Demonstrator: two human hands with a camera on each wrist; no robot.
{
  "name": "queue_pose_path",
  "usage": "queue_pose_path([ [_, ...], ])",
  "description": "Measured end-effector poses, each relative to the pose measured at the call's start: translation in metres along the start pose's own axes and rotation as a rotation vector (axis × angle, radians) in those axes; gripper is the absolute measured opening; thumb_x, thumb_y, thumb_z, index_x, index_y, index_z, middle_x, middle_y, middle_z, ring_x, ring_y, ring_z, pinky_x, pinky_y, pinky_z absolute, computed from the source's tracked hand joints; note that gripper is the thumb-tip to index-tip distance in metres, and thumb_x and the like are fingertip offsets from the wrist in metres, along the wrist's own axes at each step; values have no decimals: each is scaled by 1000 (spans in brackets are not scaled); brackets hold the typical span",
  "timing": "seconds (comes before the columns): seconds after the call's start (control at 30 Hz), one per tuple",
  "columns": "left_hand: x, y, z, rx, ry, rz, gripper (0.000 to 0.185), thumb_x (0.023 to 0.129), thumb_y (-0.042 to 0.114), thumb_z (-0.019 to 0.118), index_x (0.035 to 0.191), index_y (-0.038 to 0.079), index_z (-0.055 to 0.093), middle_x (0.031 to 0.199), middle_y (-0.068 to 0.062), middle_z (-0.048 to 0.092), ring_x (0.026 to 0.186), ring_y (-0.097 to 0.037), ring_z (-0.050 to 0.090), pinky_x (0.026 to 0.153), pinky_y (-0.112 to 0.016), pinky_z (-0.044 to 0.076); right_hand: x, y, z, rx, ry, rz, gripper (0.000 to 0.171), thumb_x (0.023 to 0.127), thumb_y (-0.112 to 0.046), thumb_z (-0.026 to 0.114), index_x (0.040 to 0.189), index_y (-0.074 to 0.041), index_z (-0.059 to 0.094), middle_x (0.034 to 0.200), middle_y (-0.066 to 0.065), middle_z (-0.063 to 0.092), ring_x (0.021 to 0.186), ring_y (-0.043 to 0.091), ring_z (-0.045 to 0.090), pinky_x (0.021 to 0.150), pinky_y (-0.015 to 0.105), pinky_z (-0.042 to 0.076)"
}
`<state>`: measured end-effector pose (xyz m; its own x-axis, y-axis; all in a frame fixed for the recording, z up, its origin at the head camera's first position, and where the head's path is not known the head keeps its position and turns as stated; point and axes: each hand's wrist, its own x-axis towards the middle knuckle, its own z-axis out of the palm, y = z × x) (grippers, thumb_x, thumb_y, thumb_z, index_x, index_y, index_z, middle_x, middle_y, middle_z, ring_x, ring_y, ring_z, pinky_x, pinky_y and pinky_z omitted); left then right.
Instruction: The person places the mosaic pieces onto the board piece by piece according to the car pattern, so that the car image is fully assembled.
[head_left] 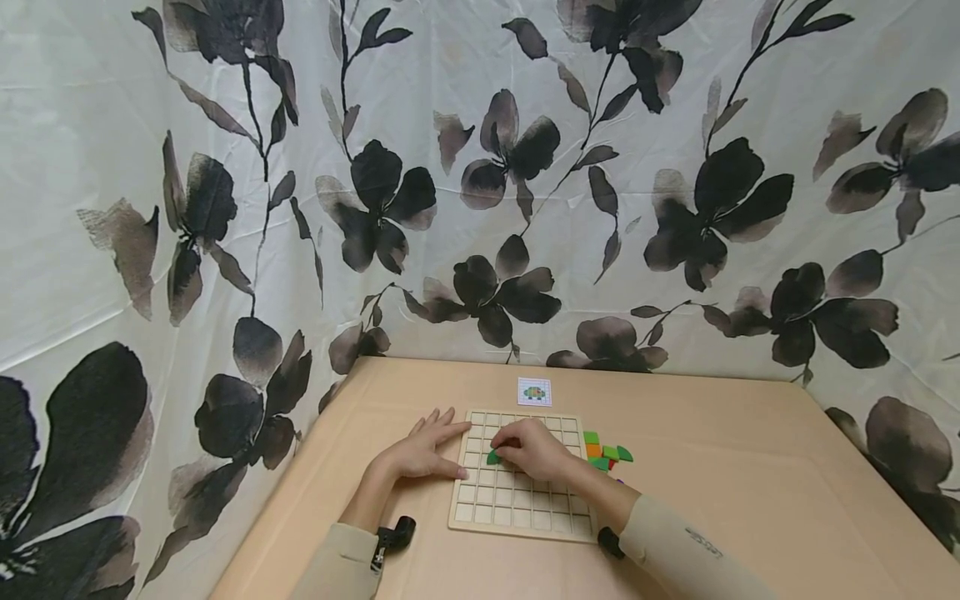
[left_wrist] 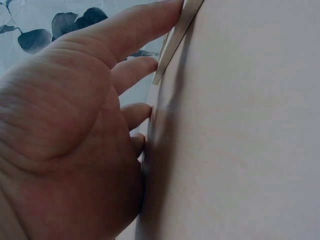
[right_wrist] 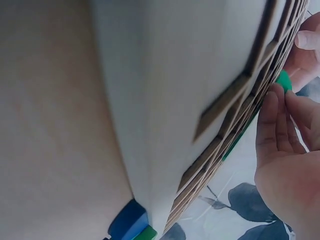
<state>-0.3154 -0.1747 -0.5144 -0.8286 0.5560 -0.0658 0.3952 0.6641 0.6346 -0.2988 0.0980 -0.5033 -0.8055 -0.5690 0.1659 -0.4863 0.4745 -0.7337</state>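
Note:
A pale wooden grid board (head_left: 517,500) lies on the tan table (head_left: 750,500). My right hand (head_left: 525,450) is over the board's left part and pinches a green tile (head_left: 492,457) at its fingertips; the right wrist view shows that green tile (right_wrist: 284,80) held against the grid board (right_wrist: 235,100). My left hand (head_left: 427,446) lies flat on the table with straight fingers touching the board's left edge. In the left wrist view the left hand (left_wrist: 100,115) presses the table, its fingertips at the board's edge (left_wrist: 175,40).
A small pile of green, orange and red tiles (head_left: 603,452) sits just right of the board. A small picture card (head_left: 534,391) lies behind it. Flowered cloth (head_left: 480,183) walls the table at the back and sides. Blue and green tiles (right_wrist: 131,225) show at the board's corner.

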Motion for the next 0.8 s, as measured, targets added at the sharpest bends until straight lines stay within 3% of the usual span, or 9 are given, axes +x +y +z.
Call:
queue_pose_path([
  [0.13, 0, 0, 0, 1, 2, 1, 89, 84, 50, 83, 159, 21, 45, 173, -23, 13, 161, -47, -1, 129, -63, -4, 1, -1, 3, 36, -15, 4, 5, 97, -2, 70, 95, -6, 74, 87, 8, 75, 73, 15, 69, 65, 21, 58],
  [0.23, 0, 0, 0, 4, 1, 4, 89, 84, 50, 83, 159, 20, 45, 173, -24, 13, 161, -47, -1, 129, -63, -4, 1, -1, 6, 7, -4, 5, 8, 97, -5, 72, 90, -10, 72, 83, 4, 74, 70, 10, 66, 64, 20, 57],
  [0.43, 0, 1, 0, 0, -1, 6, 88, 84, 49, 83, 158, 20, 46, 173, -25, 13, 160, -48, -1, 129, -64, -4, 1, -3, 8, -79, 11, -20, 8, 96, -9, 74, 89, -12, 73, 78, -1, 72, 65, 1, 55, 62, 19, 49],
  [0.8, 0, 1, 0, 7, -1, 0, 87, 84, 48, 83, 158, 21, 46, 173, -25, 13, 160, -48, 0, 129, -63, -4, 2, -6, 9, -87, 28, -22, 10, 95, -8, 75, 87, -14, 73, 77, -1, 72, 63, 0, 55, 61, 18, 49],
])
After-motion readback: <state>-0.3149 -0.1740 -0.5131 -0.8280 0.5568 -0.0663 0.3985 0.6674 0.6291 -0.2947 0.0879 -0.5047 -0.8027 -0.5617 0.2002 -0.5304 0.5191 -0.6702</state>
